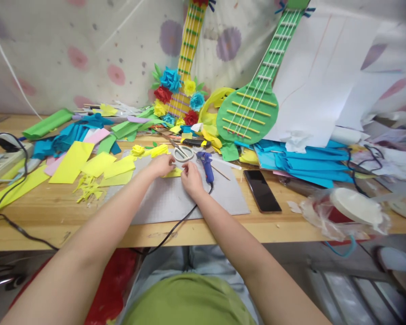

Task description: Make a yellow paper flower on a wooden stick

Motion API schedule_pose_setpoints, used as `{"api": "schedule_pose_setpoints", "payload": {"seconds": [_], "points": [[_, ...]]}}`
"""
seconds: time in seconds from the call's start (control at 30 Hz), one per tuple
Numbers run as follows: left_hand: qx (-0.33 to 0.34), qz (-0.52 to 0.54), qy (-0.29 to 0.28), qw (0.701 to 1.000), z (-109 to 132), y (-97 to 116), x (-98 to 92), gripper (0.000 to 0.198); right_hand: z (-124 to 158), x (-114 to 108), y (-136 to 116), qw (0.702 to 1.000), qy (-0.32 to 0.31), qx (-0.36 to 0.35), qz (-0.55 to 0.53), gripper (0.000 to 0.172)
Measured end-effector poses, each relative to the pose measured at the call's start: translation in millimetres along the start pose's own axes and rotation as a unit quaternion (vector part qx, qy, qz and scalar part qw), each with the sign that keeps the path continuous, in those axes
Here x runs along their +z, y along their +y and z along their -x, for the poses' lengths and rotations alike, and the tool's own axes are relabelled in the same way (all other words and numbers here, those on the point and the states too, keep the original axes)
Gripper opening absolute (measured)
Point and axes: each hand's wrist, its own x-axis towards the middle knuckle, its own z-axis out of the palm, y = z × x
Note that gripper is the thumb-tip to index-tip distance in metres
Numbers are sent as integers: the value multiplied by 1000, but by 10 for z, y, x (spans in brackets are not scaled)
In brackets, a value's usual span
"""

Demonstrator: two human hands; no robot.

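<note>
A small piece of yellow paper (172,173) lies low over the grey mat (155,205), between my two hands. My left hand (163,165) is closed, its fingertips pinched at the paper's upper edge. At the right end of the same piece, the fingers of my right hand (191,178) are pressed together. White-handled scissors (183,154) rest just beyond my fingertips. To the right of my right hand is a blue glue gun (207,167), its black cord running under my right forearm. Yellow crepe paper flowers (137,150) sit past my left hand.
Yellow paper sheets (71,162) and shredded scraps (88,188) cover the left side. A phone (262,191) lies right of the mat. Behind stand a green paper lute (248,113) and a yellow flowered one (186,63). Blue crepe paper (301,158) is stacked at right.
</note>
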Motion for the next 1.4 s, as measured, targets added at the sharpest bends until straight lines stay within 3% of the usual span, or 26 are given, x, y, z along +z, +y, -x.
{"api": "schedule_pose_setpoints", "payload": {"seconds": [0.13,0.3,0.37,0.47,0.53,0.67,0.87,1.0,1.27,1.33,1.4], "points": [[5,-31,-54,998,-93,42,6,29,-8,-5,6,999,6,7,-30,26],[21,-7,-65,998,-82,71,13,31,-11,-18,7,999,19,15,-46,26],[10,28,-39,999,-50,67,-5,30,-2,-47,-5,998,35,5,-46,27],[-45,124,59,989,25,39,-5,22,27,-99,-37,997,62,-30,-36,27],[-109,227,125,960,90,14,39,19,49,-123,-59,996,66,-58,-24,27],[-223,451,188,844,237,-8,184,19,96,-147,-107,994,45,-99,8,25],[-226,569,252,750,393,64,291,19,160,-162,-201,978,15,-198,64,27],[-196,638,239,705,456,122,329,23,146,-105,-186,972,3,-212,101,26],[-179,583,177,773,624,147,413,25,92,-41,-95,981,-11,-157,114,30],[-160,518,182,820,657,121,415,27,83,-41,-85,983,-13,-150,105,29],[-118,375,221,892,687,85,398,35,72,-39,-70,985,-15,-141,96,29]]}}
